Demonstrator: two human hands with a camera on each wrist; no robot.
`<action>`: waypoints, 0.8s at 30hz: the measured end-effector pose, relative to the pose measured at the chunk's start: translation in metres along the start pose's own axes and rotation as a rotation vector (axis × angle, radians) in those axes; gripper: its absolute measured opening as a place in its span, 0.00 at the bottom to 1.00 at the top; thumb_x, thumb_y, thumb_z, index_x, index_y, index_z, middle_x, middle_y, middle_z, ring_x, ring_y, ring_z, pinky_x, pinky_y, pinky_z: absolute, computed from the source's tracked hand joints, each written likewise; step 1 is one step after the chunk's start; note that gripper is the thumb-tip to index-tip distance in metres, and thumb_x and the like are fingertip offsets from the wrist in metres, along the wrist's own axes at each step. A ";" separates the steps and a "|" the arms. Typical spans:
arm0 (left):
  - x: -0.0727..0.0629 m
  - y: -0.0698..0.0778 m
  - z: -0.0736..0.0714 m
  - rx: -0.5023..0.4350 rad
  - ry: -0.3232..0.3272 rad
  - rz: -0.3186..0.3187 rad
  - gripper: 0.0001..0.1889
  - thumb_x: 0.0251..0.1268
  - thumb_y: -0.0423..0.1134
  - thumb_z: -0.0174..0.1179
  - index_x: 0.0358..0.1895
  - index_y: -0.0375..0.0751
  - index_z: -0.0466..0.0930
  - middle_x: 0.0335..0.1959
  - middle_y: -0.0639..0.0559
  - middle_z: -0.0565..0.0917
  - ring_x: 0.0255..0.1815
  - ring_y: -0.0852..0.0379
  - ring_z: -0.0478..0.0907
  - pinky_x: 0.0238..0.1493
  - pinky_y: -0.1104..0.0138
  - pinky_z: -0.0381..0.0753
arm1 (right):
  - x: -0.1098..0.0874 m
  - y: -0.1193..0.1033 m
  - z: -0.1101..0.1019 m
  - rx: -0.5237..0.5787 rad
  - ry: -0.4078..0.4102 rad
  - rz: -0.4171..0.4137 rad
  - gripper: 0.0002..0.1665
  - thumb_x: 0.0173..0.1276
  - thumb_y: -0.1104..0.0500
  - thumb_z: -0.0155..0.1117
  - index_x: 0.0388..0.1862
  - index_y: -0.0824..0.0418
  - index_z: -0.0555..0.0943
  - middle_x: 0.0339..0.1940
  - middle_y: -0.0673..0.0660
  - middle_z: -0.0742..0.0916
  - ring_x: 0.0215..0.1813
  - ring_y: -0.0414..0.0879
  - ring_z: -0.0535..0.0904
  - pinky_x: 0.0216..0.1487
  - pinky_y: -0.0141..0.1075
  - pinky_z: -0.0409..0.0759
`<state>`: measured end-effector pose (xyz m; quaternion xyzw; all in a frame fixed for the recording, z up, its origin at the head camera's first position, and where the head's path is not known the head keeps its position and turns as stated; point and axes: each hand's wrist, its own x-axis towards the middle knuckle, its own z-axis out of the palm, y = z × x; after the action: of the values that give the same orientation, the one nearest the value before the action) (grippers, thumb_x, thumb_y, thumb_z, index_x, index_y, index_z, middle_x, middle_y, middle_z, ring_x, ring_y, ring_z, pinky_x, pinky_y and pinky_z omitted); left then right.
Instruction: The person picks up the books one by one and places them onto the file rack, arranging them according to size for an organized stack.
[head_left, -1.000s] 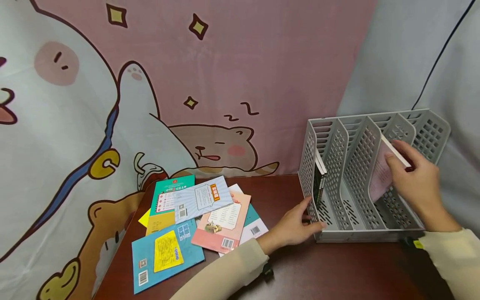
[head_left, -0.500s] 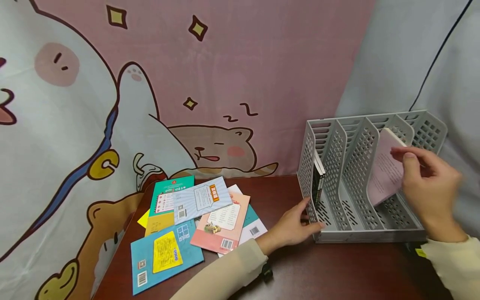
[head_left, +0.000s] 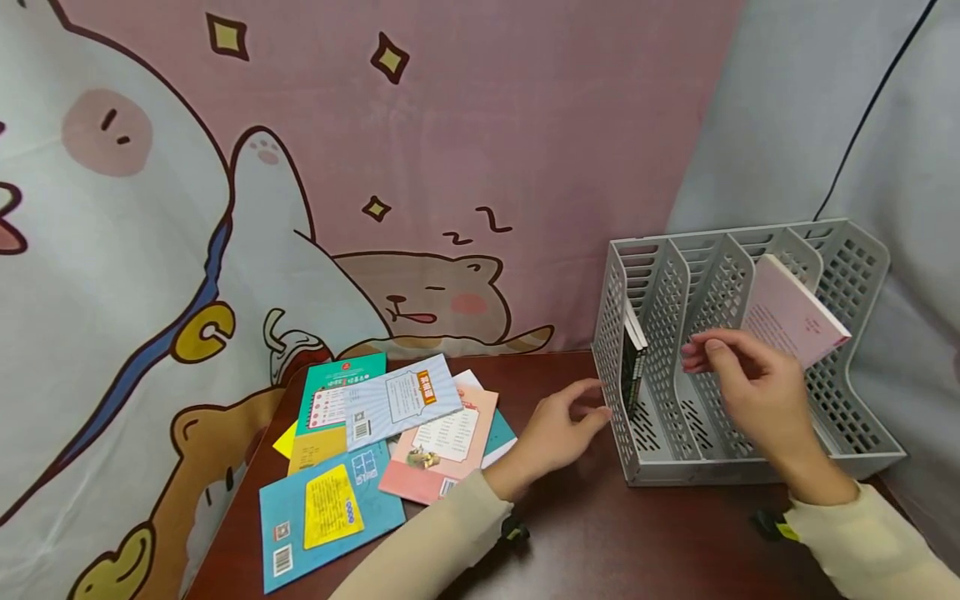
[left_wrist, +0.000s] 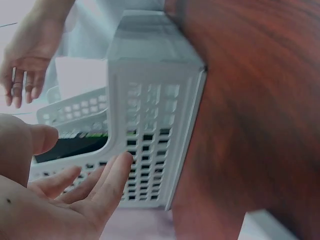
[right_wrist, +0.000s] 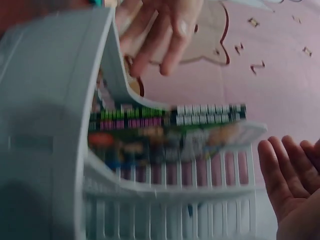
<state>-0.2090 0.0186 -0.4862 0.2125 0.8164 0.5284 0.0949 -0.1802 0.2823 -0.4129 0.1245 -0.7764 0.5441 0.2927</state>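
"Pink book (head_left: 787,307)?"
"One, tilted in the rack (head_left: 697,474), upper edge sloping down toward front right; long axis unclear. Two dark books (head_left: 632,371) leftmost."
"Left hand (head_left: 555,429), right hand (head_left: 757,387)?"
"Fingers loosely spread."

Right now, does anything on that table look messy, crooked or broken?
The booklets lie in a loose heap on the table, overlapping at different angles. In the gray rack, the pink book seems to lean sideways. I see nothing spilled or plainly damaged.
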 end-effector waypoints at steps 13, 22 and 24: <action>-0.017 -0.005 -0.052 0.067 0.121 0.050 0.16 0.83 0.47 0.62 0.66 0.51 0.88 0.53 0.53 0.94 0.49 0.59 0.90 0.52 0.68 0.86 | -0.026 -0.017 0.067 0.134 -0.234 0.106 0.12 0.87 0.67 0.58 0.54 0.69 0.88 0.42 0.58 0.95 0.37 0.46 0.93 0.44 0.35 0.93; -0.042 -0.040 -0.107 0.044 0.231 -0.070 0.14 0.85 0.44 0.63 0.64 0.49 0.89 0.44 0.40 0.93 0.36 0.49 0.92 0.35 0.70 0.87 | -0.036 -0.030 0.109 0.190 -0.396 0.258 0.10 0.87 0.61 0.61 0.54 0.63 0.88 0.43 0.61 0.94 0.38 0.52 0.94 0.44 0.42 0.94; -0.048 -0.047 -0.119 0.068 0.274 -0.103 0.14 0.84 0.43 0.64 0.63 0.49 0.89 0.45 0.40 0.93 0.38 0.46 0.93 0.35 0.69 0.86 | -0.038 -0.031 0.124 0.173 -0.441 0.303 0.10 0.86 0.61 0.62 0.54 0.62 0.89 0.42 0.59 0.94 0.38 0.52 0.94 0.45 0.44 0.94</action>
<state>-0.2225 -0.1171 -0.4815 0.0996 0.8491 0.5187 0.0024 -0.1732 0.1517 -0.4410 0.1470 -0.7817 0.6058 0.0204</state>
